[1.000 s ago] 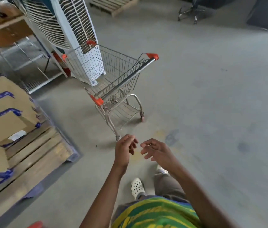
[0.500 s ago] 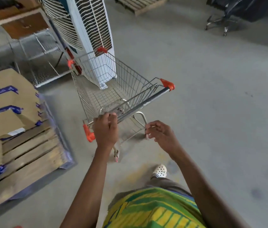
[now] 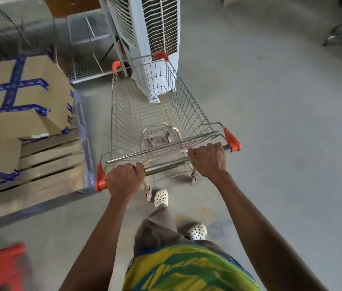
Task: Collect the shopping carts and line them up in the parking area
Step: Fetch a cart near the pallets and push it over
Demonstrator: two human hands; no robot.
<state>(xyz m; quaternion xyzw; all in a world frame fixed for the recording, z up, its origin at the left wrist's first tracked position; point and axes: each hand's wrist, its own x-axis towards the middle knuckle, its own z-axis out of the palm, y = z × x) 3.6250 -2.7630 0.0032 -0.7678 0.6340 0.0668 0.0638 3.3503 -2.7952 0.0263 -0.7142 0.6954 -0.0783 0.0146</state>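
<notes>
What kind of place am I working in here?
Probably a warehouse or stockroom: bare concrete floor, taped cardboard boxes on a wooden pallet, and a large air cooler ahead of the cart.

I count one silver wire shopping cart point(image 3: 155, 114) with four orange plastic corner caps point(image 3: 231, 140), both my hands, left point(image 3: 124, 179) and right point(image 3: 208, 160), on its handle, one white louvred air cooler point(image 3: 151, 28), two white perforated clogs point(image 3: 161, 198), and one wooden slatted pallet point(image 3: 46, 164) bearing taped cardboard boxes point(image 3: 27, 97)

Grey concrete floor point(image 3: 281, 122), wooden pallet point(image 3: 46, 164)
</notes>
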